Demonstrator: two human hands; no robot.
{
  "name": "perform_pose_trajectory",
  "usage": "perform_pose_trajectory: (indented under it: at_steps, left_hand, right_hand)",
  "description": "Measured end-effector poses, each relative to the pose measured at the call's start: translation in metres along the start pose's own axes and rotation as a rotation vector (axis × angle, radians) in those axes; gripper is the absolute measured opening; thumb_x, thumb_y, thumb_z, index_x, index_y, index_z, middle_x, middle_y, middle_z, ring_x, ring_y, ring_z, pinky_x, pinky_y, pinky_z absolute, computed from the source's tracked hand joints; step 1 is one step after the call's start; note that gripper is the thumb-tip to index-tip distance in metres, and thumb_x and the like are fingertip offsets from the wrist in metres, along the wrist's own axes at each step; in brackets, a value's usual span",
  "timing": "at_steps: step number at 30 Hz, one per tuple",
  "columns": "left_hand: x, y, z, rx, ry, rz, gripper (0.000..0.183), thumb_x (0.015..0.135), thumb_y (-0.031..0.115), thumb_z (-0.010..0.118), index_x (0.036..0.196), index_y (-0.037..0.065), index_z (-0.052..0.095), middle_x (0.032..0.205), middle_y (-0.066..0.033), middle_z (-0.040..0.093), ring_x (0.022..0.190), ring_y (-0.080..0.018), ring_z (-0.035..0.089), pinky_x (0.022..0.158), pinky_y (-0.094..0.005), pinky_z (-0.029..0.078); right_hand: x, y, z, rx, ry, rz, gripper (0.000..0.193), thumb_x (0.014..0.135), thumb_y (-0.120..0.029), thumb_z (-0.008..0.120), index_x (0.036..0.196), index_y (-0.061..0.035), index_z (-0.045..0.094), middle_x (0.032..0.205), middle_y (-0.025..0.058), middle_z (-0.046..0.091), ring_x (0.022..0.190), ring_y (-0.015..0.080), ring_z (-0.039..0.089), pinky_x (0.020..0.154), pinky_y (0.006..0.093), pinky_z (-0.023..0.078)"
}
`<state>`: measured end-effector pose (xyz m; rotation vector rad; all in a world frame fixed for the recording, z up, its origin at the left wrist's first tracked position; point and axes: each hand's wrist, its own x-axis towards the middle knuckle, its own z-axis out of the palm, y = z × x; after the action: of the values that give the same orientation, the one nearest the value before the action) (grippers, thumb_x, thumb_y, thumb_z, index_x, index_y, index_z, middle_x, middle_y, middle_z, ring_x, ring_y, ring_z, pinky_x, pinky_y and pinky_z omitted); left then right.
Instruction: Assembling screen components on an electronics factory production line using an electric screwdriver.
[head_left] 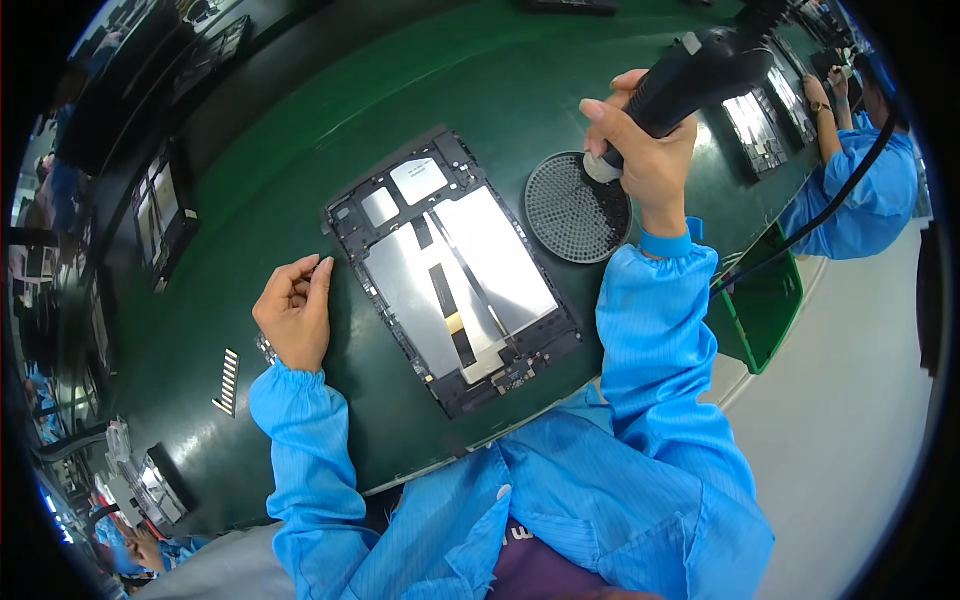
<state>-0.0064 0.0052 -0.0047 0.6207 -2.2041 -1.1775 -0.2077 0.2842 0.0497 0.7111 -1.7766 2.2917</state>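
An opened tablet [455, 275] lies at a slant on the green bench, its silver battery plates and dark frame facing up. My right hand [655, 155] is wrapped round a black electric screwdriver [690, 85]. Its lower end points down over a round grey dish [565, 215] with a grid of small holes and dark bits at its right side. Beside the tablet's left edge, my left hand [297, 308] rests with thumb and forefinger pinched together. Whatever is between those fingertips is too small or hidden to name.
A row of small light strips [229, 382] lies left of my left wrist. More opened devices sit at the far left [160, 215] and far right [755, 130]. A green bin [765, 310] stands at the right edge, crossed by a black cable. Another person in blue works there.
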Motion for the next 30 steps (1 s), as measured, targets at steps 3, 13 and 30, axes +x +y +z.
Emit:
perform_pose_trajectory:
  at_steps: [3, 13, 30]
  left_hand:
    - [0.007, 0.005, 0.009, 0.024, -0.004, 0.076, 0.012, 0.075, 0.003, 0.072, 0.084, -0.002, 0.066, 0.069, 0.0004, 0.057, 0.053, -0.0026, 0.041, 0.046, -0.0161, 0.032]
    - [-0.009, 0.004, -0.008, 0.295, -0.044, 0.536, 0.009, 0.067, 0.005, 0.067, 0.076, 0.007, 0.065, 0.073, -0.0092, 0.063, 0.065, -0.0262, 0.062, 0.056, -0.0340, 0.050]
    - [-0.021, 0.005, 0.002, 0.224, -0.101, 0.514, 0.015, 0.070, 0.005, 0.065, 0.086, 0.005, 0.064, 0.075, -0.0067, 0.056, 0.064, -0.0259, 0.059, 0.054, -0.0351, 0.049]
  right_hand:
    - [0.008, 0.004, -0.006, -0.023, 0.009, -0.017, 0.026, 0.071, 0.002, 0.073, 0.091, 0.0024, 0.056, 0.060, 0.0040, 0.058, 0.047, 0.0112, 0.056, 0.044, 0.0230, 0.043]
    - [-0.010, 0.002, 0.004, -0.030, 0.099, 0.110, 0.034, 0.075, -0.002, 0.068, 0.107, -0.0030, 0.055, 0.068, -0.0023, 0.049, 0.055, 0.0074, 0.046, 0.049, 0.0218, 0.036]
    - [-0.032, -0.051, 0.113, 0.221, -0.317, 0.115, 0.035, 0.076, 0.003, 0.061, 0.104, -0.0059, 0.042, 0.062, 0.0022, 0.050, 0.051, 0.0111, 0.050, 0.050, 0.0228, 0.043]
